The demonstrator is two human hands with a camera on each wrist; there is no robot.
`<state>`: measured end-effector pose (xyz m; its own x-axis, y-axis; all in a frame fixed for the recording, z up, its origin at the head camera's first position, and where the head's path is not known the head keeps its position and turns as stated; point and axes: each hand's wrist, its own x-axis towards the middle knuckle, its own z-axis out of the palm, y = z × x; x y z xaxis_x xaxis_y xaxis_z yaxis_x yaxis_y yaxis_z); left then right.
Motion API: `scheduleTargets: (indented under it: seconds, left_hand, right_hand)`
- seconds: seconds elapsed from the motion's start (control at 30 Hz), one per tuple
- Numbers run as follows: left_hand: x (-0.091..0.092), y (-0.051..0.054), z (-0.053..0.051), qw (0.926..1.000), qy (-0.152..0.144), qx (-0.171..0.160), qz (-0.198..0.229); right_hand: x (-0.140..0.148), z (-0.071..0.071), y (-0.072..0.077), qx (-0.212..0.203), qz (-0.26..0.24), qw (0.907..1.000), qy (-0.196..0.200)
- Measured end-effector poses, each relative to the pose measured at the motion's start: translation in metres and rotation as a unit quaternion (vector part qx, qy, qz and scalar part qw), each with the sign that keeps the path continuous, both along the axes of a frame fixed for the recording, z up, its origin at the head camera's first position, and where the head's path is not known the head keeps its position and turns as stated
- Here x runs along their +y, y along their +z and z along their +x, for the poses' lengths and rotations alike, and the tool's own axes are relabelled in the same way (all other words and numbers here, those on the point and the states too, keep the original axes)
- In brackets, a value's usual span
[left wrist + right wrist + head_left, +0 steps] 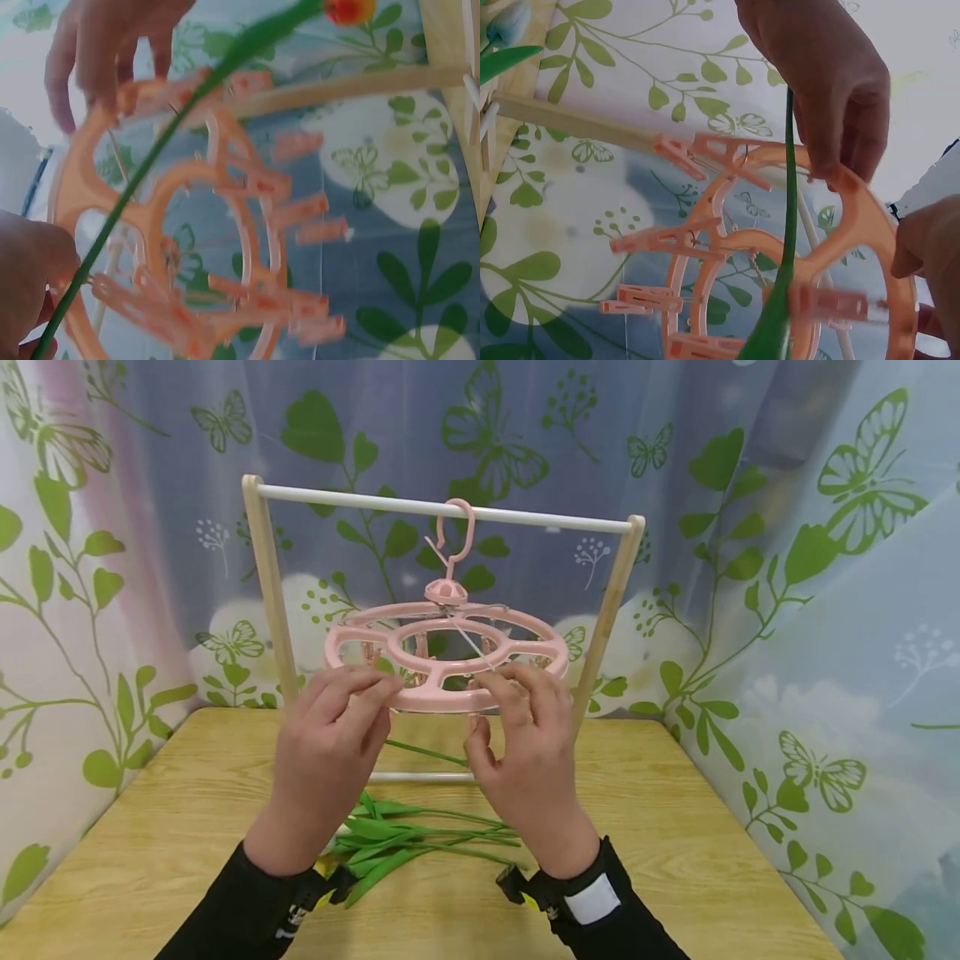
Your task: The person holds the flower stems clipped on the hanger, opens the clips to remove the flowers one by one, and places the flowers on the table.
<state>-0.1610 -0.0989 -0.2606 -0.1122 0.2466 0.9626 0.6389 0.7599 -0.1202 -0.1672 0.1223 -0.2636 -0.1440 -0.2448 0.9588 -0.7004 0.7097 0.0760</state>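
Note:
A round pink clip hanger hangs by its hook from a white rod. My left hand holds the front left of its rim between thumb and fingers. On the front right, my right hand pinches the rim close to a hanging peg. A green flower stem with a red-orange bloom runs across below the rim between the hands. That stem passes against the tip of the peg; whether it is clipped there I cannot tell. The bloom is hidden in the head view.
A wooden frame with a white top rod stands on the wooden table. Several green-stemmed flowers lie in front of it, their heads partly behind my left wrist. A patterned curtain surrounds the table.

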Motion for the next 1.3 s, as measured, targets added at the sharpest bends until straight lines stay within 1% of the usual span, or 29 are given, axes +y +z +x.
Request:
scheduleTargets:
  seconds: [0.07, 0.2, 0.3, 0.4, 0.47, 0.57, 0.7, 0.77, 0.83, 0.93, 1.03, 1.07, 1.13, 1.17, 1.2, 1.27, 1.3]
  left_hand:
    - [0.006, 0.001, 0.003, 0.9999, -0.009, 0.007, -0.008]
    - [0.013, 0.001, 0.008, 0.9995, -0.024, 0.006, -0.021]
    - [0.011, 0.001, 0.008, 0.9993, -0.031, -0.004, -0.021]
    - [0.006, 0.000, 0.006, 0.9987, -0.042, -0.024, -0.017]
    - [0.002, 0.000, 0.005, 0.9980, -0.051, -0.037, -0.008]
    - [-0.003, 0.002, 0.005, 0.9963, -0.069, -0.047, 0.020]
    - [-0.007, 0.003, 0.007, 0.9904, -0.109, -0.043, 0.073]
    - [-0.007, 0.003, 0.008, 0.9870, -0.128, -0.038, 0.089]
    - [-0.007, 0.003, 0.008, 0.9848, -0.140, -0.032, 0.097]
    - [-0.005, 0.002, 0.008, 0.9852, -0.139, -0.035, 0.095]
    - [-0.002, 0.001, 0.008, 0.9844, -0.148, -0.033, 0.090]
    - [-0.001, 0.001, 0.008, 0.9833, -0.156, -0.030, 0.089]
    - [0.001, 0.002, 0.008, 0.9778, -0.186, -0.022, 0.094]
    - [0.002, 0.002, 0.008, 0.9733, -0.207, -0.017, 0.098]
    - [0.003, 0.003, 0.008, 0.9681, -0.228, -0.012, 0.104]
    - [0.005, 0.004, 0.008, 0.9551, -0.270, -0.003, 0.122]
    - [0.005, 0.004, 0.008, 0.9499, -0.284, 0.000, 0.130]
  right_hand:
    - [-0.004, 0.001, 0.000, -0.001, 0.010, 0.9999, -0.012]
    - [-0.005, -0.001, -0.003, -0.012, 0.017, 0.9994, -0.028]
    - [-0.002, -0.003, -0.004, -0.024, 0.011, 0.9995, -0.019]
    - [0.001, -0.004, -0.003, -0.032, 0.001, 0.9995, -0.006]
    - [0.004, -0.005, -0.002, -0.034, -0.007, 0.9994, 0.000]
    - [0.008, -0.007, 0.001, -0.035, -0.016, 0.9992, 0.005]
    - [0.009, -0.008, 0.001, -0.042, -0.016, 0.9989, 0.010]
    - [0.009, -0.008, 0.000, -0.048, -0.014, 0.9986, 0.014]
    - [0.008, -0.008, -0.001, -0.053, -0.013, 0.9984, 0.018]
    - [0.007, -0.008, -0.003, -0.060, -0.012, 0.9979, 0.021]
    - [0.007, -0.008, -0.003, -0.061, -0.009, 0.9978, 0.021]
    - [0.007, -0.008, -0.003, -0.061, -0.009, 0.9979, 0.022]
    - [0.008, -0.007, -0.002, -0.060, -0.010, 0.9979, 0.025]
    - [0.008, -0.007, -0.002, -0.059, -0.011, 0.9978, 0.027]
    - [0.008, -0.007, -0.001, -0.060, -0.012, 0.9977, 0.029]
    - [0.007, -0.007, -0.001, -0.061, -0.016, 0.9974, 0.034]
    - [0.007, -0.007, 0.000, -0.061, -0.016, 0.9974, 0.035]
